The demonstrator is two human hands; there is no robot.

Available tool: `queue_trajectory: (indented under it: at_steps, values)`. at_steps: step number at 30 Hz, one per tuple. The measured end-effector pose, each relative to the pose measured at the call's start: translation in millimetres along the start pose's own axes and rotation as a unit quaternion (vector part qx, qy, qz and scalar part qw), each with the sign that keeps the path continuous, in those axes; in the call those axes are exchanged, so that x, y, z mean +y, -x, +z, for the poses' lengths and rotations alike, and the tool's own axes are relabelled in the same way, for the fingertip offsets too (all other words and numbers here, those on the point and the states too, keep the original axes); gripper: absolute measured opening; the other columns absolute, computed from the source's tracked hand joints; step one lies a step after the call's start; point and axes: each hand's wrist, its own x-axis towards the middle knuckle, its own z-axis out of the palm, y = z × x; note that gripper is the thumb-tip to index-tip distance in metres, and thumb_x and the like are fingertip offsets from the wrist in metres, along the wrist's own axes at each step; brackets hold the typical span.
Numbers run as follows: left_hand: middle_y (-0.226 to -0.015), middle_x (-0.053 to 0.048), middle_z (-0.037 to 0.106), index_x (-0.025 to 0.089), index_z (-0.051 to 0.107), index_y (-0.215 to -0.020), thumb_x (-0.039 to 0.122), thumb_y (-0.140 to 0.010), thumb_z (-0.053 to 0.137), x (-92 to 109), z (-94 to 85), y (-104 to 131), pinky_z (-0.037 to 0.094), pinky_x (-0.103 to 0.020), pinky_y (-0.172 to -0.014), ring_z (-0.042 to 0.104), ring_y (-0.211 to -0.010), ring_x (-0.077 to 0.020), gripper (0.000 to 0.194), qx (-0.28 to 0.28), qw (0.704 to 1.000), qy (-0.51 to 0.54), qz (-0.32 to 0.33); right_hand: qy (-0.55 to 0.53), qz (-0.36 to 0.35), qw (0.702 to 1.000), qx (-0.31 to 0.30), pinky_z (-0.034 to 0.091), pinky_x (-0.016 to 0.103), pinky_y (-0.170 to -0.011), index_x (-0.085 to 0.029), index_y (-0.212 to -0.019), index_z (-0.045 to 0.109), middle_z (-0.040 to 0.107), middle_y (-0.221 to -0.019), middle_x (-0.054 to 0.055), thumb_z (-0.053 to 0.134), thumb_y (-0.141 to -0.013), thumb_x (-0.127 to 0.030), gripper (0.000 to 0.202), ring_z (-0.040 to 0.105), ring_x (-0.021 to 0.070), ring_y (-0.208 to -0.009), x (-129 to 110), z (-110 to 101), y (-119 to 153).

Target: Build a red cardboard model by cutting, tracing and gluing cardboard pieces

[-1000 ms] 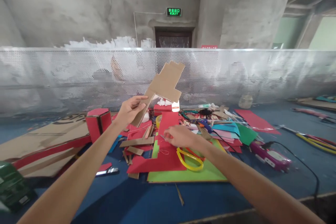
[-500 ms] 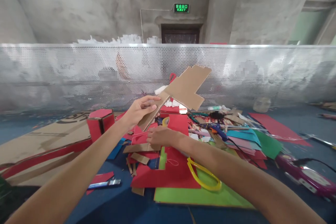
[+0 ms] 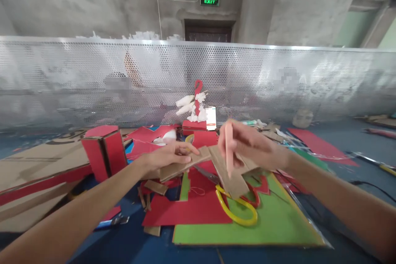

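Note:
My left hand [image 3: 171,157] is closed on the left arm of a brown cardboard cutout [image 3: 233,186], thumb and fingers pinching it above the pile. Over the cutout's right part, my right hand [image 3: 247,144] grips a pink pen [image 3: 229,148], its lower end pointing down at the cardboard. Whether the pen touches the surface I cannot tell. Below the cutout lie scissors [image 3: 236,215] with yellow and red handles, partly covered by it. They rest on red card [image 3: 185,213] and a green sheet [image 3: 198,235].
A red hexagonal box [image 3: 116,152] stands at left near large cardboard sheets [image 3: 37,161]. A blue box cutter [image 3: 111,222] lies front left. Behind are a red stand with white flowers [image 3: 198,107] and a lit phone [image 3: 210,118], before a perforated metal barrier [image 3: 154,74].
The cardboard cutout has come down and turned, its wide part now lower right. My right hand has left the scraps, risen, and now holds a pink pen. The view has shifted slightly.

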Motion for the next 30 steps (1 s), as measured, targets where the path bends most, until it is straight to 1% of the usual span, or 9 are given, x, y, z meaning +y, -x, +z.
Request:
queue_trajectory:
  at_steps: [4,7,9,11,15,17,20,25,30]
  values:
    - [-0.097,-0.002,0.071,0.030,0.073,-0.117,0.043,-0.088,0.074,-10,8.1,-20,0.043,-0.025,-0.071,0.062,-0.083,-0.0164,0.032,-0.097,0.995,-0.021,-0.026,-0.039,0.046,0.980,0.192,0.045,0.025,-0.049,-0.025,-0.091,0.040,0.070,-0.071,0.000,0.050,-0.105,-0.049,0.029,0.058,0.0119,-0.053,44,-20,-10]
    - [-0.097,-0.002,0.070,0.028,0.074,-0.116,0.044,-0.089,0.073,-19,10.9,-24,0.043,-0.025,-0.073,0.060,-0.083,-0.0158,0.031,-0.117,0.992,-0.010,-0.042,-0.021,0.090,0.961,0.261,0.053,0.029,-0.061,-0.025,-0.092,0.039,0.072,-0.076,0.002,0.054,-0.103,-0.048,0.029,0.065,0.0150,-0.065,76,-17,-10]
    - [-0.097,-0.003,0.070,0.027,0.074,-0.115,0.043,-0.089,0.073,-22,13.5,-23,0.043,-0.025,-0.073,0.059,-0.083,-0.0156,0.030,-0.110,0.992,0.004,-0.057,0.049,0.111,0.966,0.228,0.054,0.031,-0.071,-0.023,-0.099,0.050,0.072,-0.085,0.004,0.051,-0.104,-0.043,0.021,0.067,0.0165,-0.076,89,-11,-5]
    - [-0.097,-0.003,0.069,0.026,0.074,-0.114,0.042,-0.089,0.073,-22,16.1,-21,0.043,-0.026,-0.073,0.058,-0.084,-0.0157,0.030,-0.101,0.992,0.021,-0.076,0.150,0.137,0.967,0.155,0.051,0.033,-0.077,-0.022,-0.104,0.061,0.072,-0.093,0.005,0.048,-0.104,-0.038,0.020,0.066,0.0169,-0.083,97,-4,3]
    - [-0.091,0.000,0.067,0.025,0.068,-0.108,0.034,-0.086,0.073,-13,19.7,-21,0.042,-0.026,-0.068,0.058,-0.079,-0.0156,0.025,-0.111,0.985,0.053,-0.124,0.276,0.158,0.947,0.042,0.045,0.032,-0.083,-0.023,-0.099,0.066,0.072,-0.099,0.002,0.068,-0.091,-0.028,0.009,0.063,0.0176,-0.091,102,11,14]
    - [-0.091,0.001,0.066,0.025,0.063,-0.102,0.030,-0.084,0.073,-9,20.4,-21,0.043,-0.026,-0.068,0.059,-0.080,-0.0157,0.022,-0.106,0.984,0.060,-0.132,0.272,0.164,0.948,0.023,0.044,0.031,-0.086,-0.023,-0.100,0.063,0.071,-0.106,0.001,0.075,-0.084,-0.022,0.020,0.062,0.0180,-0.097,103,16,15]
    - [-0.092,0.002,0.064,0.024,0.059,-0.097,0.026,-0.083,0.071,-8,20.1,-22,0.045,-0.027,-0.072,0.059,-0.084,-0.0164,0.018,-0.098,0.986,0.033,-0.129,0.260,0.170,0.951,0.006,0.042,0.030,-0.088,-0.024,-0.098,0.058,0.070,-0.111,0.001,0.074,-0.084,-0.018,0.022,0.060,0.0177,-0.102,104,18,13]
    - [-0.093,0.000,0.064,0.023,0.055,-0.097,0.031,-0.085,0.067,-12,17.8,-24,0.047,-0.029,-0.072,0.061,-0.086,-0.0188,0.019,-0.116,0.980,-0.025,-0.160,0.259,0.186,0.948,-0.017,0.040,0.027,-0.079,-0.024,-0.098,0.055,0.068,-0.104,-0.001,0.071,-0.086,-0.019,0.021,0.059,0.0159,-0.093,108,17,11]
    - [-0.101,-0.003,0.069,0.025,0.061,-0.107,0.030,-0.094,0.055,11,20.1,-15,0.044,-0.029,-0.070,0.064,-0.085,-0.0200,0.015,-0.092,0.961,-0.191,-0.178,0.259,0.192,0.946,-0.028,0.039,0.027,-0.076,-0.023,-0.095,0.055,0.066,-0.097,0.000,0.069,-0.084,-0.015,0.020,0.059,0.0164,-0.088,112,17,10]
